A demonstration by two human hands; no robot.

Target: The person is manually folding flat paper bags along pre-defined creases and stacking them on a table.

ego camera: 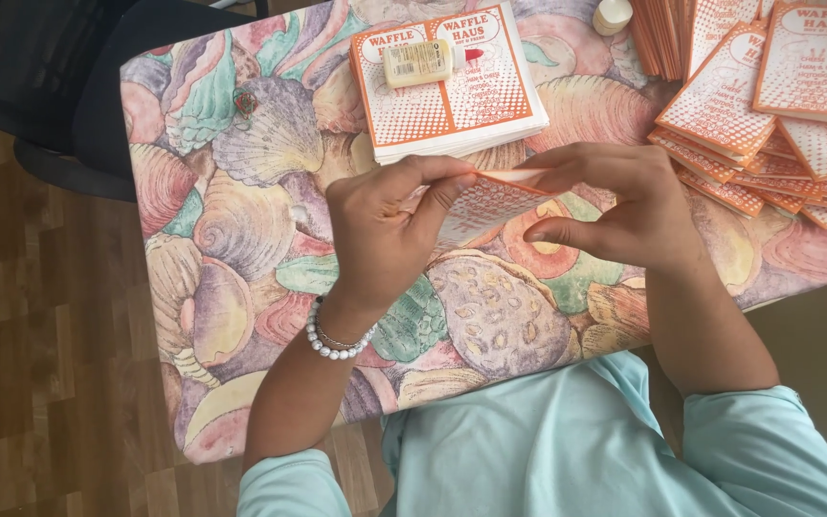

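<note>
a glue bottle [416,62] lies on a flat stack of printed sheets [452,96]; shell-patterned tablecloth [232,211].

orange-and-white dotted sheet [490,203], seashell-patterned tablecloth [241,230]

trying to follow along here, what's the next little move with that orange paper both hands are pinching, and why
Probably press the fold flat along its top edge: the left hand and right hand both pinch the orange paper above the table, and it looks bent over but not yet creased.

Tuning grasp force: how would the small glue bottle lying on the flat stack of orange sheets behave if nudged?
The glue bottle lies on its side on the sheet stack, so it can't tip. Its flattish body would probably slide rather than roll. It's small and plastic, likely light.
</note>
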